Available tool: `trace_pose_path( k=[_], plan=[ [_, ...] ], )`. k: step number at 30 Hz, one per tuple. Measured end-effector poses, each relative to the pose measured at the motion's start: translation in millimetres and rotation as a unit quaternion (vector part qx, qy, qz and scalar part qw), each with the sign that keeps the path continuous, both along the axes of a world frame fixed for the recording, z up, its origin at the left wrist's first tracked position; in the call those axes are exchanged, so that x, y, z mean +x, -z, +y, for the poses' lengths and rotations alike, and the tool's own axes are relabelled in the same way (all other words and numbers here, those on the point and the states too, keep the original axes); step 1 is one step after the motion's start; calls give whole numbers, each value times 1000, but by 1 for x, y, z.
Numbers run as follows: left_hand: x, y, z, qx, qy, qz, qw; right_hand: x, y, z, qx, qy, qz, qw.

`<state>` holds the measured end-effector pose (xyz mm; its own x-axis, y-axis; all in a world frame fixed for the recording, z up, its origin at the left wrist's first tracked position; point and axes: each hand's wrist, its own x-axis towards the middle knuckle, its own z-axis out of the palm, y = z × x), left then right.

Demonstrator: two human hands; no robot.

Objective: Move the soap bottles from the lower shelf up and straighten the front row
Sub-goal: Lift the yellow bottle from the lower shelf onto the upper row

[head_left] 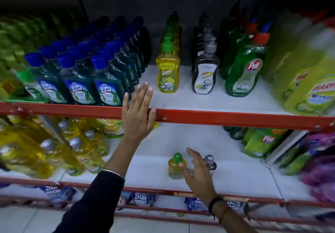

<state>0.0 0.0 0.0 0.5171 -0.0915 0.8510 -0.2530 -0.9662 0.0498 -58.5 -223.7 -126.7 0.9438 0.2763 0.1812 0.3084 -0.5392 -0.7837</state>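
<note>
Two small soap bottles stand on the white lower shelf (145, 167): a yellow bottle with a green cap (175, 166) and a dark bottle with a grey pump (210, 161). My right hand (197, 171) hovers open between them, fingers spread, holding nothing. My left hand (138, 114) is open with its fingers over the red front rail (217, 117) of the upper shelf. On that upper shelf, a yellow Super bottle (167, 69) and a dark Super bottle (204, 73) head two rows running back.
Blue-capped Lizol bottles (78, 84) fill the upper shelf's left, green Pril bottles (243, 69) and Harpic bottles (308, 87) its right. Yellow bottles (45, 153) crowd the lower shelf's left, Pril pouches (262, 142) its right. Surf packs (143, 198) sit below.
</note>
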Motion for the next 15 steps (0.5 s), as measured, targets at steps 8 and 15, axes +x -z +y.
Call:
trace_pose_path(
  k=[8, 15],
  plan=[
    [13, 9, 4, 51, -67, -46, 995, 16, 36, 24, 18, -15, 149, 989],
    [17, 12, 9, 82, -72, -65, 992, 14, 23, 15, 19, -19, 111, 993]
  ],
)
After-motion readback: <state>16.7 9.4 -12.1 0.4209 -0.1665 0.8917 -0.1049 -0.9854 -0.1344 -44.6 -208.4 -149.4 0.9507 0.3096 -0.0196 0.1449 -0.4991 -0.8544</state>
